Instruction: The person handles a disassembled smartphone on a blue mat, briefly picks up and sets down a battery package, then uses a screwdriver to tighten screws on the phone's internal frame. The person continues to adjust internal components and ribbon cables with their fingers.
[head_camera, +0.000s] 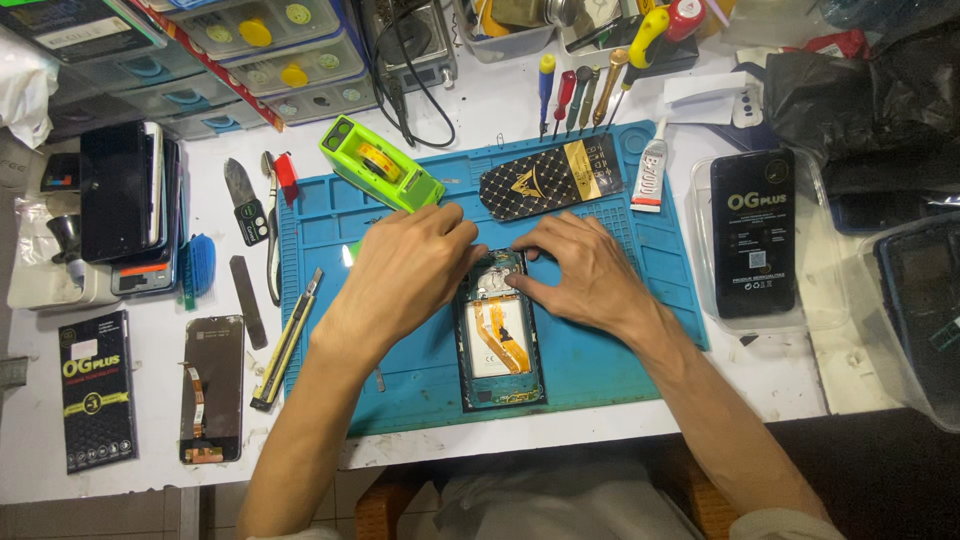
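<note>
Cluttered white counter (480, 105) under the head camera, with a blue work mat (420, 375) spread in the middle. On the mat, an opened phone (500, 335) with its back off, long axis running from the near edge toward the far edge, orange flex ribbon (500, 335) showing across the pale battery. Both hands at its far end: left hand (405, 270) draped over the far-left corner, fingers curled down and pressing on the frame; right hand (585, 270) flat against the far-right corner, fingertips (520, 283) touching the rim. Neither grip closed around anything, just bearing down on the phone's upper edge; about equally near, one each side. Near end of the phone free and uncovered. Just beyond the hands, a green tape dispenser (380, 165) to the left and a black patterned back cover (550, 175) to the right, both near enough to crowd any push away from the body. Open mat to the right of the phone; a utility knife (287, 340) on the mat's left border. Off the mat, a loose screen (212, 388) lying well to the left, a glue tube (650, 170) and a row of screwdrivers (575, 95) farther back.
</note>
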